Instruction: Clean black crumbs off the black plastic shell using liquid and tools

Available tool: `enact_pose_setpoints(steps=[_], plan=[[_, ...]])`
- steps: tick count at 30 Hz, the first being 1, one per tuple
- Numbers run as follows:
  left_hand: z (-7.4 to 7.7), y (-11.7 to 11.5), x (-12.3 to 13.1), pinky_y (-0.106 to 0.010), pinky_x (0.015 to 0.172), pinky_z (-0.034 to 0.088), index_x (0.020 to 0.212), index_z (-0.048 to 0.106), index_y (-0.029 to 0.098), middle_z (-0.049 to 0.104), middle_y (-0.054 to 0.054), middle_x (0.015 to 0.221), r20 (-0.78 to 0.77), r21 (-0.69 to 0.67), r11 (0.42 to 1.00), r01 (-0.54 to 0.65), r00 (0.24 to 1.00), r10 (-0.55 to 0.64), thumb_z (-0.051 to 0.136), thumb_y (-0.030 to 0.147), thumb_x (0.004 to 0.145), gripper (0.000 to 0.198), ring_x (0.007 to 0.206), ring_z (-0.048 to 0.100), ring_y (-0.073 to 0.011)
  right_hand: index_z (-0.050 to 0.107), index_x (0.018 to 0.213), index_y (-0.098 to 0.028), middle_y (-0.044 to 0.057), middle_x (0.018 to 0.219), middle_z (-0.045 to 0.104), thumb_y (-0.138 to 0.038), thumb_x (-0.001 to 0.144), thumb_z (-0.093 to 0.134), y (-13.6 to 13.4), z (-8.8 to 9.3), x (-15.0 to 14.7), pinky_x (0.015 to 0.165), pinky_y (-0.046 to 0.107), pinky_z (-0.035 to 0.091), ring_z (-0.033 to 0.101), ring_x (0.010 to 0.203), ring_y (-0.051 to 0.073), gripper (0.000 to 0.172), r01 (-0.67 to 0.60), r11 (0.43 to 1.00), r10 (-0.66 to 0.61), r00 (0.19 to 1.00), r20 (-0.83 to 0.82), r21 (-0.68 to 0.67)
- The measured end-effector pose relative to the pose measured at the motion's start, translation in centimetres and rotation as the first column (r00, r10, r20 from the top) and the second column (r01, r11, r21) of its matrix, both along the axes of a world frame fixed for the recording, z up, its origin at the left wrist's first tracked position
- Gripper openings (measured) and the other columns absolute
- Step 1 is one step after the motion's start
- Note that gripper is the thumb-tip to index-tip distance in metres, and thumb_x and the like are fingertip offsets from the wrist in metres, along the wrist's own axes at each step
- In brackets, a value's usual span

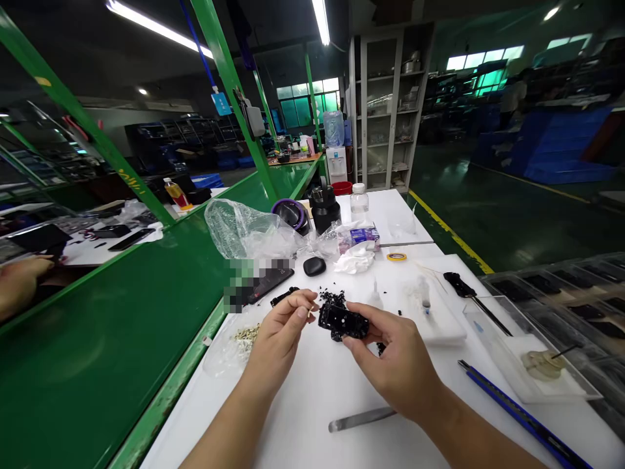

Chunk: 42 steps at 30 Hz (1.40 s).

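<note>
My right hand (398,358) grips a small black plastic part (342,321) just above the white table (312,397). My left hand (280,332) is beside it, thumb and fingers pinched together at the part's left edge; what they pinch is too small to name. A pile of small black pieces (334,298) lies just behind the part. Another black piece (283,296) lies left of the pile.
Metal tweezers (361,419) lie near me. A blue-handled tool (522,417), a clear tray (532,365), a black brush (471,296) and trays of parts are at the right. Plastic bags (244,231), a black case (314,266), tape roll (396,256), bottle (359,198) stand behind. Another person's hand (19,280) is far left.
</note>
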<state>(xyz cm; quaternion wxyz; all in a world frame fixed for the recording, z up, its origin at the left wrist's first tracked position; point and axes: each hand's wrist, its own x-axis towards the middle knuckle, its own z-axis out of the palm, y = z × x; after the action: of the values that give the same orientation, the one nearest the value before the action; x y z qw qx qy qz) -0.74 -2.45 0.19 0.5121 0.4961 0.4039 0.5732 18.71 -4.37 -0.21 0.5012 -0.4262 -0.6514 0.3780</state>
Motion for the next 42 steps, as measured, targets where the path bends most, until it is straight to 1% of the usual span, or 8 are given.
enact_pose_setpoints(steps=[3,7,13,18,27,32,37,42], plan=[[0.2,-0.1,0.2,-0.03,0.088,0.045,0.084,0.065,0.02,0.061,-0.007,0.123,-0.063,-0.023,1.0,0.002,0.998,-0.003,0.066,0.037,0.086,0.017,0.103,0.058,-0.0201,0.066,0.12,-0.023,0.004,0.101,0.073,-0.02,0.078,0.068,0.0,0.0,0.0,0.075,0.033,0.061,0.071,0.077,0.02,0.042,0.003,1.0,-0.003,1.0,0.005,0.002],[0.0,0.0,0.2,-0.032,0.087,0.045,0.083,0.065,0.019,0.064,-0.009,0.126,-0.137,-0.045,0.999,0.002,0.99,-0.008,0.067,0.039,0.085,0.02,0.101,0.06,-0.0214,0.065,0.121,-0.025,0.003,0.103,0.073,-0.019,0.079,0.068,0.0,0.0,-0.1,0.076,0.033,0.061,0.071,0.078,0.019,0.043,-0.017,1.0,0.017,1.0,0.002,0.004],[0.0,-0.1,0.5,-0.028,0.072,0.046,0.083,0.067,0.019,0.07,-0.007,0.108,-0.197,-0.018,1.0,0.005,0.98,-0.009,0.066,0.039,0.085,0.02,0.081,0.058,-0.0162,0.066,0.12,-0.027,0.001,0.102,0.074,-0.016,0.079,0.068,-0.1,0.1,-0.2,0.074,0.032,0.061,0.071,0.077,0.019,0.042,-0.03,0.998,0.03,1.0,0.001,0.051],[0.3,-0.2,0.9,-0.026,0.072,0.047,0.083,0.068,0.018,0.07,-0.006,0.107,-0.281,-0.01,0.999,-0.049,0.959,0.044,0.065,0.035,0.087,0.018,0.078,0.057,-0.0141,0.066,0.119,-0.026,0.0,0.099,0.074,-0.014,0.078,0.068,0.0,0.2,-0.1,0.072,0.031,0.061,0.069,0.074,0.018,0.043,-0.035,0.996,0.033,0.999,0.027,0.08],[0.4,-0.1,1.2,-0.024,0.067,0.051,0.081,0.071,0.016,0.073,-0.007,0.098,-0.231,-0.055,0.994,-0.093,0.97,0.078,0.071,0.034,0.081,0.017,0.074,0.062,-0.0137,0.067,0.117,-0.029,-0.001,0.103,0.074,-0.013,0.078,0.069,0.1,0.4,-0.2,0.076,0.033,0.063,0.071,0.082,0.02,0.043,-0.076,0.996,0.073,0.994,-0.076,-0.035],[0.5,-0.4,1.3,-0.023,0.057,0.051,0.079,0.07,0.016,0.074,-0.007,0.094,-0.253,-0.046,0.99,-0.133,0.961,0.117,0.072,0.032,0.08,0.017,0.059,0.06,-0.0103,0.068,0.116,-0.03,-0.001,0.106,0.074,-0.01,0.078,0.069,0.0,0.8,-0.3,0.079,0.031,0.063,0.072,0.086,0.019,0.043,-0.12,0.991,0.111,0.983,-0.147,-0.056],[0.8,-1.0,2.0,-0.024,0.055,0.05,0.076,0.069,0.016,0.074,-0.006,0.09,-0.276,0.001,0.973,-0.229,0.936,0.22,0.071,0.031,0.079,0.015,0.055,0.06,-0.0102,0.069,0.115,-0.029,-0.002,0.105,0.074,-0.008,0.078,0.068,-0.2,1.2,-0.2,0.08,0.029,0.062,0.072,0.088,0.017,0.043,-0.155,0.986,0.142,0.974,-0.178,-0.062],[1.0,-1.1,2.0,-0.023,0.055,0.051,0.079,0.069,0.017,0.07,-0.001,0.066,-0.314,-0.027,0.967,-0.254,0.92,0.233,0.07,0.03,0.079,0.013,0.055,0.063,-0.0126,0.069,0.114,-0.028,-0.002,0.099,0.074,-0.01,0.078,0.069,-0.1,1.0,-0.3,0.079,0.029,0.062,0.071,0.086,0.017,0.041,-0.139,0.988,0.126,0.978,-0.168,-0.071]])
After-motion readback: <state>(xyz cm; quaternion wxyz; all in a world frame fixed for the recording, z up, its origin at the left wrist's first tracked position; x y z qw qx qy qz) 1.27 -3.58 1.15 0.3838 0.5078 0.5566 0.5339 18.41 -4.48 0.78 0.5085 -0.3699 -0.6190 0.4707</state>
